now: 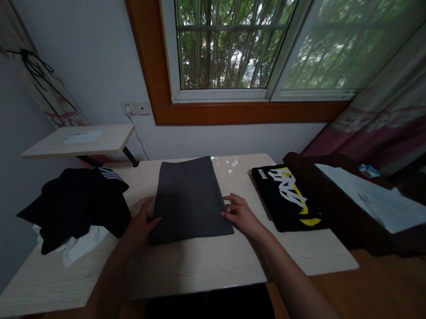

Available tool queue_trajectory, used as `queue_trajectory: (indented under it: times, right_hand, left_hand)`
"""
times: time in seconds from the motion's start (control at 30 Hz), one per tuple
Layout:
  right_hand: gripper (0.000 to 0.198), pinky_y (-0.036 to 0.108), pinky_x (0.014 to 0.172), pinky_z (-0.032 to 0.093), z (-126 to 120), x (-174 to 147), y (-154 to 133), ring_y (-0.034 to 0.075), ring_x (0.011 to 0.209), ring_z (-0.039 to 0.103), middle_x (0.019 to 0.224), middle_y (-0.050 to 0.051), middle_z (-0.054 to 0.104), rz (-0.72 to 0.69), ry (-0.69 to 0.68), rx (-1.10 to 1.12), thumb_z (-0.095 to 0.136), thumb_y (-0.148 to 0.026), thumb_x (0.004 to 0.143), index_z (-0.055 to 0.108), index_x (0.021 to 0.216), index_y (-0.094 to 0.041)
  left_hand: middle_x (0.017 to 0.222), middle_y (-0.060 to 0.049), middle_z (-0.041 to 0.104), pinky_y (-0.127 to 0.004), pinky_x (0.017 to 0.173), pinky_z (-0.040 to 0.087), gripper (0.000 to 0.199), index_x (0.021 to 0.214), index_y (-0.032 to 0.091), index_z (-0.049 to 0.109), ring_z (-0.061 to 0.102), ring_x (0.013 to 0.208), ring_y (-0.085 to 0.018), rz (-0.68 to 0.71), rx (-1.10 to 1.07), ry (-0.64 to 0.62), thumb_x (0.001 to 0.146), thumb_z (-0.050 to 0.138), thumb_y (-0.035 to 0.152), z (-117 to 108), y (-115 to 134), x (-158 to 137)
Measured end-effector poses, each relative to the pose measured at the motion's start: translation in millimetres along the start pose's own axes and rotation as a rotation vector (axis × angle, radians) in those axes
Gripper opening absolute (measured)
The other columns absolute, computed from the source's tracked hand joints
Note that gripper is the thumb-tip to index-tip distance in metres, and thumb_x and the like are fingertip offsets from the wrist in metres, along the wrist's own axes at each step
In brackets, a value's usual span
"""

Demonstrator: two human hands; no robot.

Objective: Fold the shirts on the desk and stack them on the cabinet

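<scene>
A silver-framed sliding window (294, 39) sits in an orange-brown wooden surround (210, 118), green foliage (223, 52) beyond it. At left, a pale curtain (12, 32) is tied with black cord (33, 65); rightward, a white sheet (376, 199) lies on dark brown furniture (351, 213).

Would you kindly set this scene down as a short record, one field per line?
Center: flat dark gray piece on the pale tabletop
Left hand: at the piece's left edge
Right hand: at its right edge
Left side: crumpled black garment over white cloth
Right side: flat black garment with white and yellow print
Behind: window
</scene>
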State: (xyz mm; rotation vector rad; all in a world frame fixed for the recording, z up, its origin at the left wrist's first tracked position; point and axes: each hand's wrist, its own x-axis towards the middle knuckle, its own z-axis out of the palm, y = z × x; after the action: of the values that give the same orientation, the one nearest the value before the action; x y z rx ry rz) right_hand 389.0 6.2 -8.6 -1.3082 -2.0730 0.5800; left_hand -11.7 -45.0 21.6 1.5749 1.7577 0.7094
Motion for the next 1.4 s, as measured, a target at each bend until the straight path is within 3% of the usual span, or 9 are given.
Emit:
queue_trajectory:
  times: [0.13,0.33,0.4,0.47,0.63,0.8,0.97,1.2,1.4]
  right_hand:
    - [0.027,0.049,0.105,0.043,-19,-17,-17,0.03,0.119,0.055,0.114,0.009,0.066,0.016,-0.117,0.118,0.074,-0.038,0.083,0.066,0.063,-0.021]
    - [0.029,0.03,0.073,0.051,-56,-47,-32,0.019,0.081,0.062,0.086,0.002,0.065,0.09,-0.687,0.363,0.075,-0.046,0.083,0.07,0.068,-0.021]
    - [0.028,0.028,0.067,0.048,-61,-47,-30,0.017,0.073,0.06,0.078,0.001,0.063,0.128,-0.753,0.334,0.075,-0.046,0.083,0.072,0.071,-0.021]
    - [0.028,0.027,0.064,0.046,-62,-39,-24,0.016,0.07,0.058,0.075,0.0,0.062,0.14,-0.686,0.281,0.073,-0.046,0.085,0.071,0.074,-0.021]
    - [0.024,0.029,0.065,0.05,-43,12,-8,0.018,0.07,0.062,0.08,0.002,0.067,0.156,-0.233,0.211,0.065,-0.044,0.09,0.07,0.094,-0.02]
    - [0.053,0.037,0.079,0.056,-8,77,8,0.023,0.088,0.069,0.106,0.011,0.071,0.203,0.077,0.194,0.073,-0.041,0.083,0.063,0.129,-0.017]
    - [0.036,0.039,0.089,0.053,18,110,14,0.023,0.093,0.067,0.108,0.009,0.071,0.148,0.153,0.198,0.068,-0.028,0.082,0.071,0.116,-0.02]
    - [0.025,0.038,0.098,0.049,18,92,8,0.022,0.102,0.065,0.1,0.005,0.069,-0.045,0.182,0.391,0.053,-0.015,0.076,0.072,0.089,-0.023]
    - [0.019,0.041,0.103,0.047,20,86,8,0.024,0.11,0.066,0.11,0.006,0.073,0.032,0.153,0.656,0.054,-0.017,0.076,0.067,0.089,-0.023]
  left_hand:
    - [0.078,-0.001,0.072,-0.035,0.07,0.053,0.092,0.158,0.021,0.027,0.072,0.074,-0.026,-0.04,-0.042,-0.146,0.079,0.068,0.043,-10,7,-22]
    - [0.066,0.005,0.069,-0.03,0.061,0.049,0.094,0.158,0.031,0.029,0.068,0.065,-0.024,-0.093,-0.126,-0.469,0.075,0.072,0.042,-28,15,-67]
    - [0.072,0.003,0.071,-0.032,0.065,0.052,0.089,0.157,0.032,0.031,0.07,0.071,-0.025,-0.084,-0.11,-0.464,0.078,0.07,0.045,-31,12,-69]
    - [0.088,-0.001,0.075,-0.036,0.075,0.055,0.083,0.155,0.03,0.036,0.072,0.083,-0.026,-0.066,-0.094,-0.356,0.08,0.068,0.048,-32,6,-60]
    - [0.111,-0.011,0.075,-0.047,0.096,0.053,0.076,0.146,0.02,0.046,0.072,0.103,-0.03,-0.014,-0.107,-0.022,0.082,0.065,0.056,-20,-6,1]
    - [0.124,-0.015,0.071,-0.047,0.1,0.052,0.075,0.145,0.019,0.046,0.07,0.111,-0.028,0.025,-0.191,0.158,0.08,0.071,0.047,2,-5,67]
    - [0.123,-0.012,0.07,-0.044,0.099,0.052,0.076,0.149,0.022,0.043,0.07,0.107,-0.025,0.027,-0.229,0.23,0.079,0.073,0.032,17,0,100]
    - [0.107,-0.005,0.069,-0.038,0.096,0.051,0.061,0.141,0.02,0.055,0.067,0.098,-0.02,0.149,-0.237,0.207,0.08,0.059,0.019,21,7,93]
    - [0.1,-0.004,0.064,-0.039,0.097,0.049,0.048,0.119,0.022,0.071,0.062,0.097,-0.02,0.306,-0.074,0.203,0.077,0.051,0.011,21,6,89]
